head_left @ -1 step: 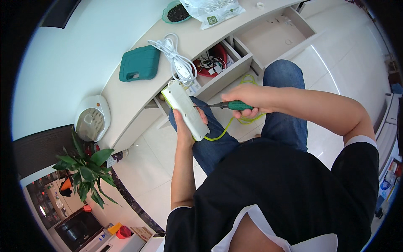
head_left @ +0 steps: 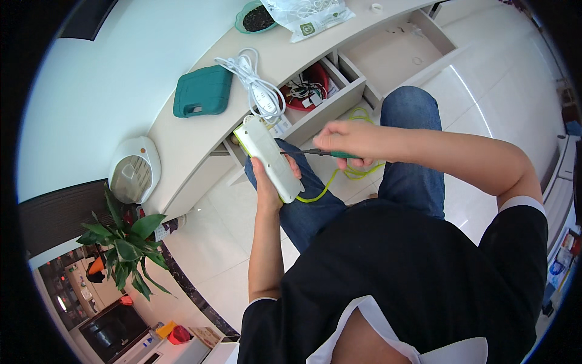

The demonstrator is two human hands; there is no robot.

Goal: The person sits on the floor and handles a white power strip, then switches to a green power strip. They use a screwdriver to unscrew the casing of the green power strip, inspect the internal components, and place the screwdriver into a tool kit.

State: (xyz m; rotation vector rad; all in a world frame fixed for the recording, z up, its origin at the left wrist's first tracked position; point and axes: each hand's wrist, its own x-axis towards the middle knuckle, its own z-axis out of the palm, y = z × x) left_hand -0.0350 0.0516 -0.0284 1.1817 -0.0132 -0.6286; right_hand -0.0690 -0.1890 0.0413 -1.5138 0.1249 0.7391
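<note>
A white power strip [head_left: 271, 159] with lime-green edging lies tilted over my left thigh, its flat back with small screw holes facing up. My left hand [head_left: 268, 182] is closed around its lower part, thumb on one side and fingers on the other. A lime-green cord [head_left: 321, 193] runs from its near end to the right, passing below my right hand. My right hand [head_left: 344, 142] is wrapped around the green handle of a screwdriver [head_left: 312, 151]. The screwdriver's dark shaft points left, and its tip meets the strip's right side; the exact contact point is too small to make out.
On the desk [head_left: 176, 142] are a teal case [head_left: 203, 91], a white power strip with coiled cable [head_left: 264, 97], a plastic bag [head_left: 309, 18] and a green bowl [head_left: 257, 19]. Open drawers [head_left: 330, 109] jut out ahead of my knees. A potted plant [head_left: 128, 249] stands left.
My right hand has turned on the screwdriver, its fingers now covering more of the handle. My left hand and the power strip have barely shifted.
</note>
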